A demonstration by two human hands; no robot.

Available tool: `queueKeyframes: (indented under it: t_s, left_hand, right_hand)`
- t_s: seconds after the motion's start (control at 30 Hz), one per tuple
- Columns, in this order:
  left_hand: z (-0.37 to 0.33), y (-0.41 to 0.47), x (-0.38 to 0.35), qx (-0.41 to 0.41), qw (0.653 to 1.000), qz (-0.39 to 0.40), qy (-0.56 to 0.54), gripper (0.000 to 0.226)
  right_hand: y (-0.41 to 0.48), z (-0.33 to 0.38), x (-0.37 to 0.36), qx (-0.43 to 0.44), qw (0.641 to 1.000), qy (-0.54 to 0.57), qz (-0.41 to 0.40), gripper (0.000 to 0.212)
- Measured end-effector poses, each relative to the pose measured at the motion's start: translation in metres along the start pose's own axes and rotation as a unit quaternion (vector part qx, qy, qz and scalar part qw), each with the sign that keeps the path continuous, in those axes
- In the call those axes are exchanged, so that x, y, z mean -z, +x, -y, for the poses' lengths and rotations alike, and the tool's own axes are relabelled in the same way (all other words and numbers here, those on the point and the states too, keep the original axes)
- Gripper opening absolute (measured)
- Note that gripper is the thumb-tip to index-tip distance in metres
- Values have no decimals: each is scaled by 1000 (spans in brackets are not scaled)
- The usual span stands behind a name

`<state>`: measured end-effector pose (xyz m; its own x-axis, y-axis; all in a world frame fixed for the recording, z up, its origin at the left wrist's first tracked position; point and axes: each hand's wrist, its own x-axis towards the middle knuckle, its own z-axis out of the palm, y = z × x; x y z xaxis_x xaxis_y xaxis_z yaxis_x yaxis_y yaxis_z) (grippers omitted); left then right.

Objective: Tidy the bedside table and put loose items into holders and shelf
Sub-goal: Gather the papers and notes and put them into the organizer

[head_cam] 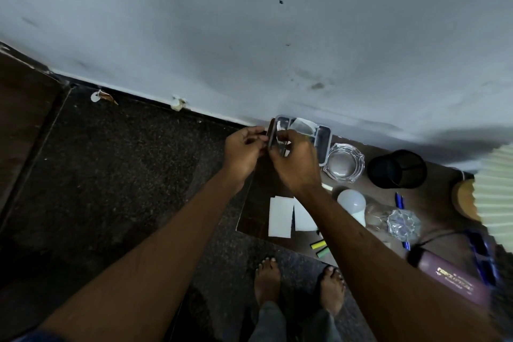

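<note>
pinching thin dark strip: left hand, right hand, at clear box

Black mesh holder, white bulb, speckled dark floor.

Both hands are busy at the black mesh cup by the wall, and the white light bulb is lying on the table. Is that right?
Not quite. The left hand and right hand are at the clear divided box, not the black mesh cup, which stands untouched further right. The white light bulb does lie on the table. The head view shows this.
</note>
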<state>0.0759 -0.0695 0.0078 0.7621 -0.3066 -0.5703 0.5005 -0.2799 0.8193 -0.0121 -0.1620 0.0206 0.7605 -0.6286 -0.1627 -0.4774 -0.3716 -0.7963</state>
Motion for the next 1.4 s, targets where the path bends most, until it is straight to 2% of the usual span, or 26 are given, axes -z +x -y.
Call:
queueKeyframes:
  t_s: [0.23, 0.37, 0.53, 0.67, 0.83, 1.03, 1.4]
  left_hand:
    - [30, -33, 10, 40, 997, -9, 65, 32]
    - [57, -47, 11, 90, 992, -24, 80, 30]
    - [90, -58, 8, 127, 986, -29, 105, 26]
    - [108, -62, 9, 130, 982, -25, 135, 24]
    - [119, -63, 13, 131, 978, -26, 160, 24]
    - [118, -56, 26, 130, 977, -35, 167, 26]
    - [115, -44, 45, 123, 972, -63, 188, 23]
  right_hand:
    - [-23, -20, 4, 2, 1000, 10, 11, 21]
    - [-47, -42, -3, -31, 998, -10, 53, 26]
    - [-74, -68, -10, -18, 985, -133, 110, 25]
    - [-96, -81, -17, -5, 944, -269, 188, 42]
    - [-109, -91, -28, 7, 904, -369, 216, 50]
    - [-105, -94, -41, 6, 897, -372, 239, 58]
    - [-84, -82, -66, 0, 902, -340, 268, 59]
